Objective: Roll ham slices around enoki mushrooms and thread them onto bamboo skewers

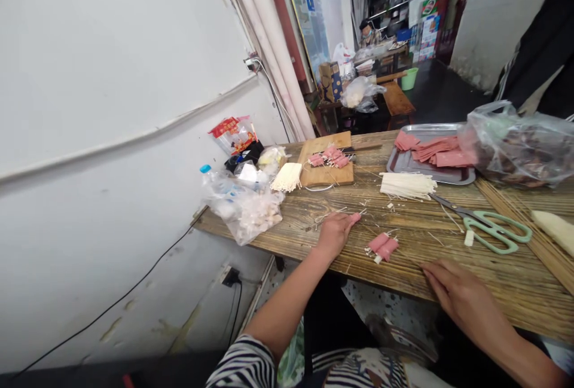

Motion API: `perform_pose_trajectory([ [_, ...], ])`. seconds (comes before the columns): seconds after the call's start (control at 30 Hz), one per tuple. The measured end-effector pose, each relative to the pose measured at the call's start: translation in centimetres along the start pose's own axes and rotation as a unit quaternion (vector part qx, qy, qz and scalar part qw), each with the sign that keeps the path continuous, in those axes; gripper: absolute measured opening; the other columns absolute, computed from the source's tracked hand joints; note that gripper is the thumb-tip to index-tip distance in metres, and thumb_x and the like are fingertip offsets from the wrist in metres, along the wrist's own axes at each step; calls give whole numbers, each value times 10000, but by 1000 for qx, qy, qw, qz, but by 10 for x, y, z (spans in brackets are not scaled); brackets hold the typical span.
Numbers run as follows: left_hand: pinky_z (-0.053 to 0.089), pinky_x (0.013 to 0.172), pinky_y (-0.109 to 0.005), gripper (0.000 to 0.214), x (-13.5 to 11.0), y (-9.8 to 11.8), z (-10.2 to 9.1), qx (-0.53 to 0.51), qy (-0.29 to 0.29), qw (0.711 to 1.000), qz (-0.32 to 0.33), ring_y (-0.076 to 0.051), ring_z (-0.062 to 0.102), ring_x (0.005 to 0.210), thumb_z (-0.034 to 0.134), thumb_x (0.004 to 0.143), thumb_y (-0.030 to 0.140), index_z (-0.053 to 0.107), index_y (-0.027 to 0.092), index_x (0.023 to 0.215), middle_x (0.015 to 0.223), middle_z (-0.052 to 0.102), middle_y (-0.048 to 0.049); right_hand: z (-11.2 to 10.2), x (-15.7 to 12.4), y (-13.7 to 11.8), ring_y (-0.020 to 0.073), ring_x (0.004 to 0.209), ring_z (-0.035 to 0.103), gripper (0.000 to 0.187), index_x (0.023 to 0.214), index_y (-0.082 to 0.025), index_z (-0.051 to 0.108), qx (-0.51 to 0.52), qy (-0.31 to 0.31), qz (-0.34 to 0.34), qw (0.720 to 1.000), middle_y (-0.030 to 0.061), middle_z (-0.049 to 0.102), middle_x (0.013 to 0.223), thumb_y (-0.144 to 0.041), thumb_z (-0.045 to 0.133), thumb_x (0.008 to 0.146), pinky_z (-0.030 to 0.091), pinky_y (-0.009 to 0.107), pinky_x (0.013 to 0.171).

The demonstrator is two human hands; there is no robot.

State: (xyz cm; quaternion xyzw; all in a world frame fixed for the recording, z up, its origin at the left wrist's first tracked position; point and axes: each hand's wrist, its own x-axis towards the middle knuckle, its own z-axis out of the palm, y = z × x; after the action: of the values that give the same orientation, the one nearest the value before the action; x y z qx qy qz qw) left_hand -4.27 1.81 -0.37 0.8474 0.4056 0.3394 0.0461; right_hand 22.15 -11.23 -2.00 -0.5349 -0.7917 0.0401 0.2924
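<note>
My left hand [335, 236] is closed on a pink meat roll [354, 218] with pale enoki stems poking out of its end, down at the tabletop. To its right lie two more meat rolls [383, 247], side by side. A thin skewer [410, 259], only faintly visible, runs from them to my right hand [457, 289], whose fingertips are pinched together near the table's front edge. Beyond the rolls sits a bunch of enoki mushrooms [408, 186], with green-handled scissors [495, 229] beside it. A metal tray [399, 164] carries pink meat slices [442, 150].
Finished rolls [330, 156] rest on a wooden board [329, 177], beside more enoki [287, 177]. Plastic bags [255, 214] crowd the left end by the wall. Bamboo skewers [524, 223] and a full clear bag [522, 146] occupy the right. Another person [370, 35] sits far back.
</note>
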Motion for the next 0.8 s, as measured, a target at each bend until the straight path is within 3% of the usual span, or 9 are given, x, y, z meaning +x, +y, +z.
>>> perform_pose_trajectory([
  [0.8, 519, 758, -301, 259, 1, 2, 0, -4, 15, 1000, 10, -152, 657, 773, 480, 963, 272, 708, 213, 1071, 901, 753, -32, -2, 4, -2, 162, 712, 587, 284, 925, -214, 622, 25, -65, 27, 997, 44, 599, 808, -324, 364, 970, 450, 291, 632],
])
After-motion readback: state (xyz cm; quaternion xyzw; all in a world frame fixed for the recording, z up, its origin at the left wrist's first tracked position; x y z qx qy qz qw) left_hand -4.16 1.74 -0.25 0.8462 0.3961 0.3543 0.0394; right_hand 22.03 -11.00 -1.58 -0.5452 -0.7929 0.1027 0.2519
